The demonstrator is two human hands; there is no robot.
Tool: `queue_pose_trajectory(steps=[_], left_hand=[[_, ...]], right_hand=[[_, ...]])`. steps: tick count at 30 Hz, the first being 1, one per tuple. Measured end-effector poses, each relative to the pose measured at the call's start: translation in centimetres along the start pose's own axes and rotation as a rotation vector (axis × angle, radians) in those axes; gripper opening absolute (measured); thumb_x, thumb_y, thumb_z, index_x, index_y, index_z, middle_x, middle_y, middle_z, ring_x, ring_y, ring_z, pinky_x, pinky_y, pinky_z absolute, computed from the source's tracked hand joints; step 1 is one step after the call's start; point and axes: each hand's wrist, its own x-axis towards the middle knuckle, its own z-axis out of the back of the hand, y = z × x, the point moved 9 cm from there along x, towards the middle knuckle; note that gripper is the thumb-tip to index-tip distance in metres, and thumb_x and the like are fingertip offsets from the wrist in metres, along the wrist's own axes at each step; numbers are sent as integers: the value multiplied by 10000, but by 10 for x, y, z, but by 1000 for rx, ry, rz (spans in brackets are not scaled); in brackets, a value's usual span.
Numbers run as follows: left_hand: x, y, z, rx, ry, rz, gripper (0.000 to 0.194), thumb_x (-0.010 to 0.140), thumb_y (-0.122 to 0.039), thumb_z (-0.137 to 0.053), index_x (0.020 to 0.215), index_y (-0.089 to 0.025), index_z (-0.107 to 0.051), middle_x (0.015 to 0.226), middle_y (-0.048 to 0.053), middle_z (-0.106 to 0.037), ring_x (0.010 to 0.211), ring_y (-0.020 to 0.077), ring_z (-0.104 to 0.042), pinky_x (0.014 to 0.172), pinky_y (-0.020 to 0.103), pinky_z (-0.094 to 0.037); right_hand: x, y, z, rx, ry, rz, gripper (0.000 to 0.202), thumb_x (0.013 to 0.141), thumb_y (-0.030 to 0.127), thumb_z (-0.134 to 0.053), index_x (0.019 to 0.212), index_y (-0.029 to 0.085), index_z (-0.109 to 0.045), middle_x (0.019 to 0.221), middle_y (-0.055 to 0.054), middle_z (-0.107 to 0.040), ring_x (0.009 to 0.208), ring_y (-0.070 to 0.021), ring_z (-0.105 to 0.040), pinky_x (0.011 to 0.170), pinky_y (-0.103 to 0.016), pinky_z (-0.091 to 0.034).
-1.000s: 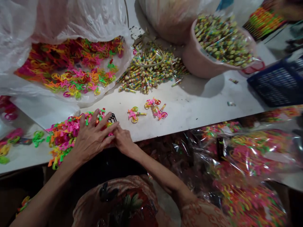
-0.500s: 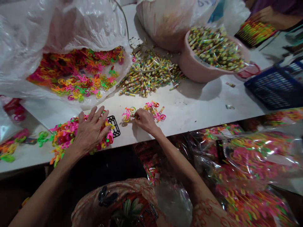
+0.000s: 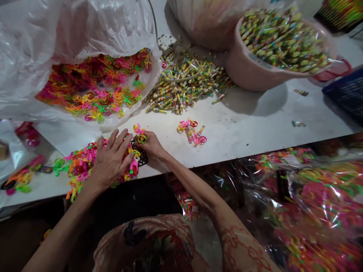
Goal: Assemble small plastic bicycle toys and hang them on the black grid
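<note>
Fingers of the right hand (image 3: pixel 150 144) pinch a toy bicycle (image 3: pixel 139 134) over the black tray (image 3: pixel 141 156). Left hand (image 3: pixel 112 160) lies flat, fingers spread, on the pile (image 3: pixel 79 166) near the tabletop's (image 3: pixel 241 128) front edge; best kept steady.

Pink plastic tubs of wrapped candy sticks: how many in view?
1: the pink plastic tub stands at the table's far right, heaped full. Another may sit hidden behind the bags.

On the table (image 3: pixel 255 124), a toy pile (image 3: pixel 82 166) is covered by the left hand (image 3: pixel 112 160); a toy bicycle (image 3: pixel 140 134) is held just right of it by the right hand (image 3: pixel 150 145). An open bag (image 3: pixel 70 45) lies behind, a tub (image 3: pixel 255 68) far right.
</note>
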Motion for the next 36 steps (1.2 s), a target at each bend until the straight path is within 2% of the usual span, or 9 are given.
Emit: queue_pose_trajectory(steps=[6, 13, 16, 20, 22, 24, 28, 32, 36], left_hand=[[-1, 4, -2, -16, 40, 23, 549, 970, -366, -242, 1509, -257, -241, 1524, 98, -373, 1439, 276, -269, 1135, 556, -173], [0, -10, 0, -20, 45, -110, 532, 967, -424, -282, 1481, -288, -317, 1499, 95, -413, 1433, 310, -274, 1133, 624, -113], [-1, -8, 0, -98, 5, -137, 511, 963, -388, -304, 1462, -293, -361, 1473, 99, -452, 1425, 321, -288, 1137, 619, -129], [-3, 4, 6, -238, -74, -76, 486, 964, -414, -288, 1418, -317, -432, 1498, 84, -421, 1402, 335, -334, 1131, 621, -159], [-5, 15, 18, -346, -150, 25, 488, 968, -439, -254, 1408, -335, -439, 1506, 59, -416, 1395, 308, -353, 1139, 594, -182], [-9, 27, 31, -448, -221, 137, 503, 972, -464, -201, 1408, -359, -430, 1488, 28, -447, 1390, 262, -369, 1150, 547, -212], [-17, 39, 45, -502, -281, 276, 514, 967, -503, -171, 1369, -394, -473, 1408, 3, -540, 1359, 212, -415, 1141, 486, -272], [-22, 40, 40, -464, -292, 294, 503, 964, -504, -224, 1322, -339, -537, 1366, 42, -579, 1333, 222, -450, 1133, 495, -269], [-14, 31, 30, -449, -260, 209, 501, 972, -474, -239, 1307, -278, -555, 1356, 67, -585, 1326, 225, -458, 1130, 493, -262]], right_hand=[[-3, 25, -7, -605, 173, 117, 84, 845, 211, -539, 814, 166, -603, 923, -64, -612, 810, -175, -557, 716, -270, -423], [-9, 35, -29, -759, 284, 116, 182, 900, 204, -495, 1046, 190, -604, 1150, -82, -601, 956, -190, -583, 783, -283, -454], [-29, 32, 19, -693, 135, 113, 219, 860, 224, -574, 1070, 175, -616, 1094, -76, -623, 966, -178, -586, 803, -275, -465], [-82, 22, 149, -734, -377, -155, 242, 867, 189, -535, 1079, 136, -638, 1028, -96, -650, 863, -175, -604, 781, -293, -469], [-95, 17, 185, -836, -428, -262, 231, 865, 231, -551, 1041, 132, -664, 973, -100, -662, 849, -193, -613, 779, -305, -458], [-90, 14, 196, -952, -399, -329, 250, 870, 315, -563, 1010, 144, -681, 991, -119, -662, 873, -221, -618, 766, -317, -448], [-67, 14, 182, -1064, -331, -401, 244, 882, 302, -519, 919, 140, -698, 1006, -157, -661, 892, -254, -619, 730, -330, -428], [-63, 24, 147, -875, -351, -212, 194, 818, 175, -512, 888, 146, -691, 912, -100, -676, 812, -202, -615, 707, -299, -422], [-71, 14, 91, -626, -101, -114, 139, 797, 182, -562, 875, 158, -674, 793, -36, -670, 715, -154, -596, 648, -248, -417]])
